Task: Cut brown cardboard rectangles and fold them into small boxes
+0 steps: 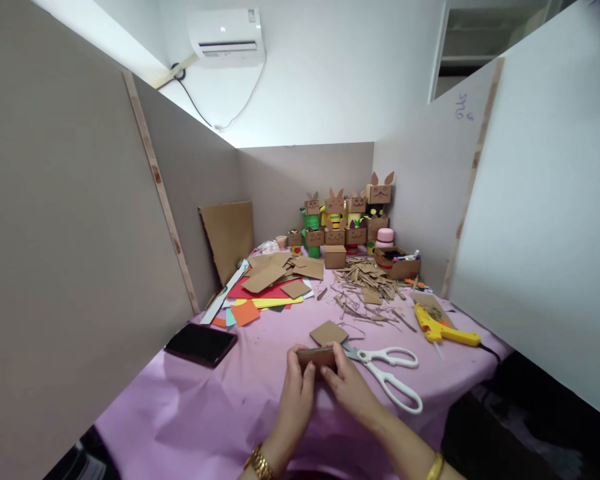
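A small brown cardboard piece [317, 361] is held upright between both hands near the table's front. My left hand [299, 385] grips its left end, with the thumb on the near face. At the right end, my right hand [347, 381] has its fingers and thumb closed on the same piece. Just behind lies a flat cardboard square [329, 333]. White-handled scissors [387, 371] rest right of my right hand, their blades partly hidden by it.
A black phone [201, 345] lies left, a yellow glue gun [445, 329] right. Cardboard sheets [265, 275], coloured paper [245, 312] and a heap of scraps [371, 277] spread behind. Cardboard animal figures [335, 237] stand at the back beside a supply box [404, 269]. Grey panels [305, 173] enclose the table.
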Available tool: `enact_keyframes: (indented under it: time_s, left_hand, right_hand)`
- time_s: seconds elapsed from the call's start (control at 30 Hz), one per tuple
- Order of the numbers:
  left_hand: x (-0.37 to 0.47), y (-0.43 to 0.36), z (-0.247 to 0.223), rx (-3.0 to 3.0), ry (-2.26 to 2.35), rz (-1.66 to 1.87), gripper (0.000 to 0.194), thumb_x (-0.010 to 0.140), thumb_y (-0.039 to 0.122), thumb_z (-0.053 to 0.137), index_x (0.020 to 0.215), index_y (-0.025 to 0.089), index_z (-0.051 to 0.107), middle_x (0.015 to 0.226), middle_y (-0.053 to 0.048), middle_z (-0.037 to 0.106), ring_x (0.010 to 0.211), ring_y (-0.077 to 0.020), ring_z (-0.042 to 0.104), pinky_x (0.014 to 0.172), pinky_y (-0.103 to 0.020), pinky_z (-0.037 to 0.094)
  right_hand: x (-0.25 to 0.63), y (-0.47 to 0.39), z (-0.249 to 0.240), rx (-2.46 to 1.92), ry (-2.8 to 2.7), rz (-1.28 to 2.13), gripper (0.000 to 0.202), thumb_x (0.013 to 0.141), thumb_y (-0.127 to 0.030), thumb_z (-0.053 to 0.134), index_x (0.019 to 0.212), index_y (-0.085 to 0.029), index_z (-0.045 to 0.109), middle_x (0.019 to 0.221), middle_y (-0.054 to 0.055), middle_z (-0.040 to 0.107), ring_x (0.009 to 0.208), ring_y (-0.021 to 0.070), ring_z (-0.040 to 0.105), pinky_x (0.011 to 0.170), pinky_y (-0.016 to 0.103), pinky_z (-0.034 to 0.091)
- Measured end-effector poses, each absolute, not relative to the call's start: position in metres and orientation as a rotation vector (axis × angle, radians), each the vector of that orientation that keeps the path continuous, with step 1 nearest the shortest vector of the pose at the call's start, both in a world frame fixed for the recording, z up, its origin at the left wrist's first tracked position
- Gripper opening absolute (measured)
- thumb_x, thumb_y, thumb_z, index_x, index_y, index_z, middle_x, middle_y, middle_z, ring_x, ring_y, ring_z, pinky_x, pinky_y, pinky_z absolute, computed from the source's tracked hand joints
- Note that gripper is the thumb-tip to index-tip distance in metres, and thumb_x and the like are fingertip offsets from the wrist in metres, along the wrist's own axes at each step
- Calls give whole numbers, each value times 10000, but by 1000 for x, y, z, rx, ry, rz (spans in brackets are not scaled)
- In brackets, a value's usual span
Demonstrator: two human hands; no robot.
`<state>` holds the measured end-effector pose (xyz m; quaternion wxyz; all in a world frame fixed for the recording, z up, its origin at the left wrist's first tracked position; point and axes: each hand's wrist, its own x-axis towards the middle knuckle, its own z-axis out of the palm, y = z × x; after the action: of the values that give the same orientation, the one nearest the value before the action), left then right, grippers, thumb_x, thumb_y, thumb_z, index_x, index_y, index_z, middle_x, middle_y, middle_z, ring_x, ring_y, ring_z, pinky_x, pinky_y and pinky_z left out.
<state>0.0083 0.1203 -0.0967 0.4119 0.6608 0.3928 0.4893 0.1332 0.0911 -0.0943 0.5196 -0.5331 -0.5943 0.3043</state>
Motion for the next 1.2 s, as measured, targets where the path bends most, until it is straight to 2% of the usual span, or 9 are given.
enact_keyframes:
  time_s: [0.1,0.3,0.53,0.8,1.07,1.2]
  left_hand:
    - [5,123,-98,1687,978,1215,217,799,239,465,1010,195,440,989,-89,580,988,-243,563,903,-407,416]
    - [8,121,-100,1683,1001,1223,179,815,270,431,973,190,454,981,-107,586,969,-256,558,889,-422,419]
    - [21,116,-99,1616,1082,1265,306,828,242,354,1112,130,372,1147,-188,502,1110,-269,483,978,-450,349]
    - [23,107,-97,1612,1078,1285,309,834,241,343,1126,139,352,1191,-190,479,1145,-257,465,1000,-448,334]
    - [16,117,-100,1651,1035,1263,251,800,220,396,1038,144,419,1061,-168,545,1029,-270,524,944,-465,376]
    - [11,124,-101,1639,1017,1247,215,774,248,458,974,169,466,980,-135,587,960,-278,558,901,-469,404]
  right_hand:
    - [135,93,-95,-1341,-1470,653,248,792,-211,454,1037,-172,458,1028,118,631,985,236,576,847,351,446]
    - [133,92,-95,-1492,-1531,467,247,798,-222,410,999,-110,498,1022,213,611,979,319,549,855,439,416]
    - [124,95,-105,-1588,-1540,371,359,825,-171,323,1144,-33,412,1062,255,611,994,323,568,853,442,443]
    - [116,90,-105,-1578,-1533,305,322,823,-127,304,1107,-51,437,1053,239,617,982,286,579,860,412,466]
    - [123,96,-115,-1533,-1498,362,408,793,-138,339,1162,6,439,1078,272,621,1007,314,584,882,445,453]
    - [128,94,-114,-1466,-1440,441,428,778,-149,389,1199,-86,429,1180,207,600,1089,265,557,932,397,429]
